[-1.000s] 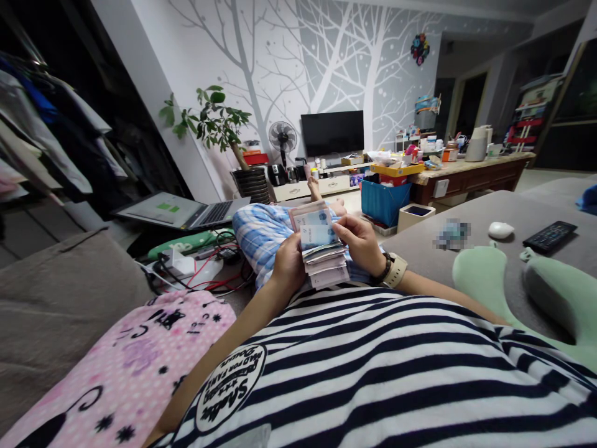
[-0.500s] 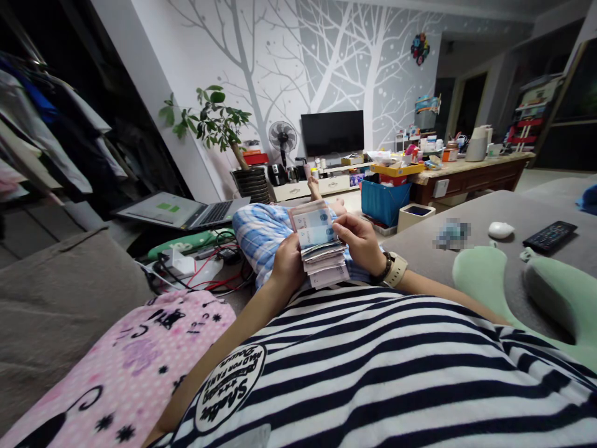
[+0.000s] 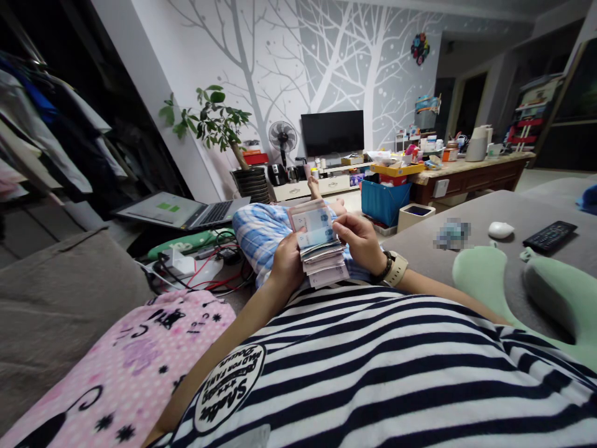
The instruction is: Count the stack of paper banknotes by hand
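Note:
A thick wad of banknotes (image 3: 325,261) is held over my lap, bent so that many note edges fan toward my striped shirt. On its upper part lies a bluish note (image 3: 317,228), with pinkish note edges showing behind it. My left hand (image 3: 286,260) is closed around the wad's left side, thumb on top. At the right edge of the bluish note, my right hand (image 3: 359,239) pinches with thumb and forefinger; its other fingers are curled. A watch with a pale strap (image 3: 396,269) is on my right wrist.
An open laptop (image 3: 181,211) and tangled cables (image 3: 219,283) lie to the left. On the grey sofa at right are a white mouse (image 3: 500,230), a black remote control (image 3: 550,236), a green neck pillow (image 3: 480,274) and a blurred-out item (image 3: 452,234).
The bluish top part of the wad has shifted slightly, and its printed face looks different. Both hands stay in nearly the same place.

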`<state>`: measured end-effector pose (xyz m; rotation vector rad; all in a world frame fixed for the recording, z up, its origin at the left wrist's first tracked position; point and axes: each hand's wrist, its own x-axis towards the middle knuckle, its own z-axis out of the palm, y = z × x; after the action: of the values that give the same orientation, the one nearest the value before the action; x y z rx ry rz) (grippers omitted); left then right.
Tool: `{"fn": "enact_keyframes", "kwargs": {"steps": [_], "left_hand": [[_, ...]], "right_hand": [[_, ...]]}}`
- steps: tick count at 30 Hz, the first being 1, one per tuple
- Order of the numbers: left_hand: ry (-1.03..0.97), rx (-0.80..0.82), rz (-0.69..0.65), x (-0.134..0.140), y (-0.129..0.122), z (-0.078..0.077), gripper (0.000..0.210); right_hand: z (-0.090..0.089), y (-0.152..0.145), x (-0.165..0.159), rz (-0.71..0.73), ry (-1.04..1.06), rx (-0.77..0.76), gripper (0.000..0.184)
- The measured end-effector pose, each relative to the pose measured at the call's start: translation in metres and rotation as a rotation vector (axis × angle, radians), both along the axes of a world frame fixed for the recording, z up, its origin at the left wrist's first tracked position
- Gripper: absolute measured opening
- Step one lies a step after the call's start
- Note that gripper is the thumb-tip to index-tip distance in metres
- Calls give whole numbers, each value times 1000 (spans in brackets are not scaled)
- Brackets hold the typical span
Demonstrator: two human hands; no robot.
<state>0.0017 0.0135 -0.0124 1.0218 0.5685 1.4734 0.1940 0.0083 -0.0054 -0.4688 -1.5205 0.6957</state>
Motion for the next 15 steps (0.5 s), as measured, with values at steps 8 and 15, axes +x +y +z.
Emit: {"fn": "enact_keyframes", "kwargs": {"steps": [8,15], "left_hand": [[-37,-29,83,-1,1,0,29],[38,-17,144,1,-4,4,25]], "right_hand": [[3,-6,1,15,-1,25,79],[1,-4,0,9,2,-19,76]]}}
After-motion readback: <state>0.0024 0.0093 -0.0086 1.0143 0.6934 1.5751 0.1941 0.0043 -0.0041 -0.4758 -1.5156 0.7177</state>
